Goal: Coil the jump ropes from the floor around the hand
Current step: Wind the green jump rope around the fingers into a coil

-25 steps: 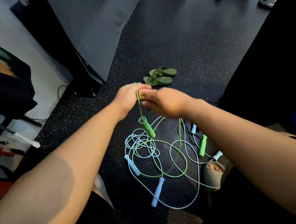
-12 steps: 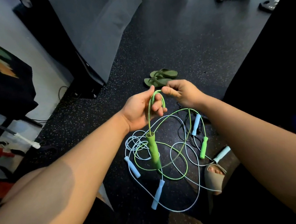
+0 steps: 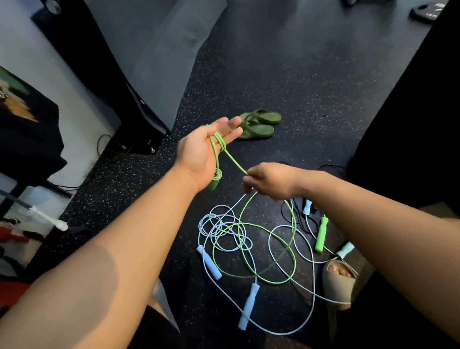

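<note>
**A:** You're standing over the black speckled floor point(image 3: 299, 87), and most of the green jump rope point(image 3: 234, 160) is lying down there, crossing the pale blue ropes point(image 3: 222, 229).

**B:** So you're feeding from a tangle. Be drawing it up slowly, or I'd judge you'll be lifting the blue loops along with it.

**A:** Your left hand point(image 3: 205, 151) is lying open, palm up, fingers straight and gripping nothing. The rope is only draped over the fingers.

**B:** And your right hand point(image 3: 273, 181) is pinching the green line just below, pulling that short stretch taut.

**A:** Be holding that tension while you're carrying the next turn round the palm, laying it beside the first loop.

**B:** The green handle point(image 3: 215, 181) is hanging at the heel of your left palm. You're probably wanting a thumb over it, so it isn't swinging and slipping the loop off.
</note>
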{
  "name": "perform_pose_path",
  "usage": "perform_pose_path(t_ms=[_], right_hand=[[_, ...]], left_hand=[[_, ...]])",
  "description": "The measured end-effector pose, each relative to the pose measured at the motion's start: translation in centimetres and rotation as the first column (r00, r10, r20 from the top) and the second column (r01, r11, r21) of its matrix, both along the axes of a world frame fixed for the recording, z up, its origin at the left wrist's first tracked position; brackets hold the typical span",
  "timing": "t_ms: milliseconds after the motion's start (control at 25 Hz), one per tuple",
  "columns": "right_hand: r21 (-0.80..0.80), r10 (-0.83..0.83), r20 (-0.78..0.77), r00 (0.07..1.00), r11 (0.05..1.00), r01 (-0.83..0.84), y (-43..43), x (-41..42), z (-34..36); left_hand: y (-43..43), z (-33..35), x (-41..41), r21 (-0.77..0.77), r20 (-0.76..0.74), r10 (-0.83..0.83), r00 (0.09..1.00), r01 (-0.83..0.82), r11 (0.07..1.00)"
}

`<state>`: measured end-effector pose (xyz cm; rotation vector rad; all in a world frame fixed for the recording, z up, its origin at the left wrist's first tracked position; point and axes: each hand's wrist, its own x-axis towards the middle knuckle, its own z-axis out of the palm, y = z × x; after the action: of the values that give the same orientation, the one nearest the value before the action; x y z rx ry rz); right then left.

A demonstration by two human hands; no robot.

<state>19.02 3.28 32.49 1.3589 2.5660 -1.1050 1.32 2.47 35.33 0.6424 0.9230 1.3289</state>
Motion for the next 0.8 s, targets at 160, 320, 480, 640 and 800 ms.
perform_pose_path(t_ms=[160,320,480,640,800], right_hand=[[0.219,0.140,0.156,0.978,0.960,-0.172,-1.2,-1.2,2.2],[0.471,0.189,0.089,0.978,0.857,-0.209,-1.1,-0.7,4.1],[0.530,0.164,-0.089,0.982,0.843,-0.093,1.0,1.6,4.6],[0.475,0.128,-0.254,0.959,0.880,0.009,2.4,3.4,4.0],[0.324,0.003,-0.368,0.930,0.938,0.126,2.7,3.7,1.9]], left_hand=[[-0.2,-0.4,0.3,-0.018,-0.134,-0.053,0.990,0.051,0.999],[-0.9,-0.4,1.0,-0.164,-0.317,-0.352,0.881,0.315,0.935],[-2.2,-0.2,2.2,-0.277,-0.439,-0.601,0.667,0.536,0.797],[-2.2,-0.4,2.2,-0.285,-0.332,-0.673,0.661,0.610,0.739],[-2.1,-0.4,2.3,-0.209,-0.238,-0.647,0.724,0.613,0.762]])
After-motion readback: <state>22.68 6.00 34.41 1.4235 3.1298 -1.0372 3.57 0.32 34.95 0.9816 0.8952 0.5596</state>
